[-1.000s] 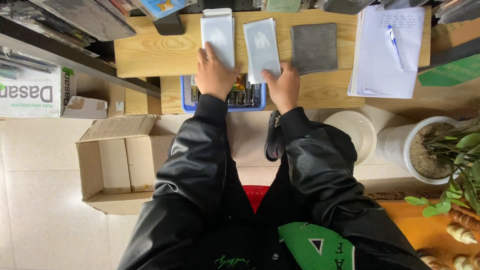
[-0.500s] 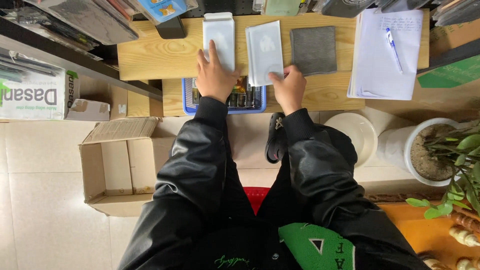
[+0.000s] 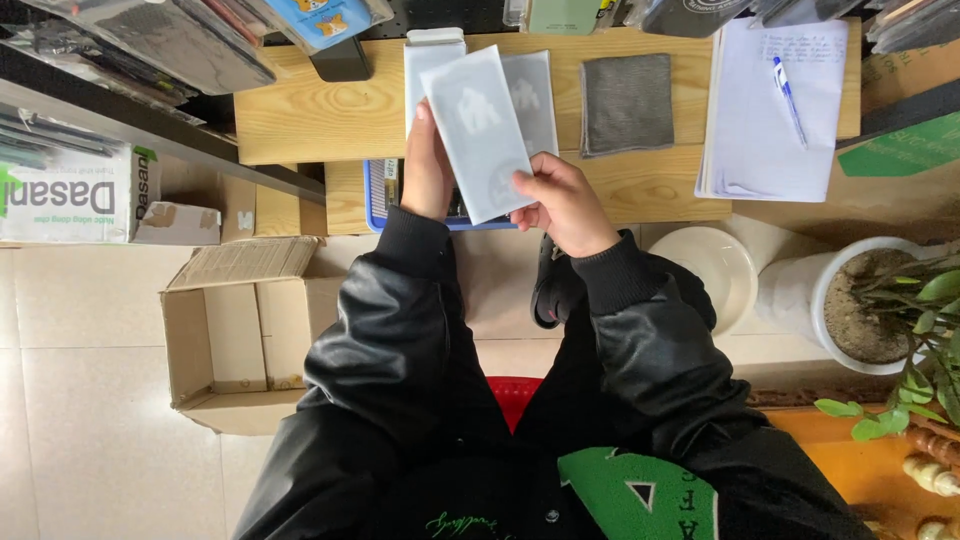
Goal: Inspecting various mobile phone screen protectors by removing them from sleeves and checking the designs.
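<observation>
While both hands lift it: pale flat packet [image 3: 478, 130] is raised clear of the counter [image 3: 300, 120]
Left hand [image 3: 428, 170]: grip closed on the packet's left edge
Right hand [image 3: 562, 200]: grip pinching the packet's lower right corner
Behind the packet: white box [image 3: 432, 45] and a second pale sheet [image 3: 532, 100] lie on the counter
Nearby: grey cloth [image 3: 626, 103], paper pad [image 3: 770, 110] with pen [image 3: 788, 95], well apart from the hands
Step, as I judge: handling or inspecting the packet; opening it would call for a firm hold on one side while the other hand peels

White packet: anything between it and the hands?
Nothing visible. Both hands hold the white packet directly: the left hand on its left edge, the right hand at its lower right corner. It is lifted above the wooden table.
</observation>
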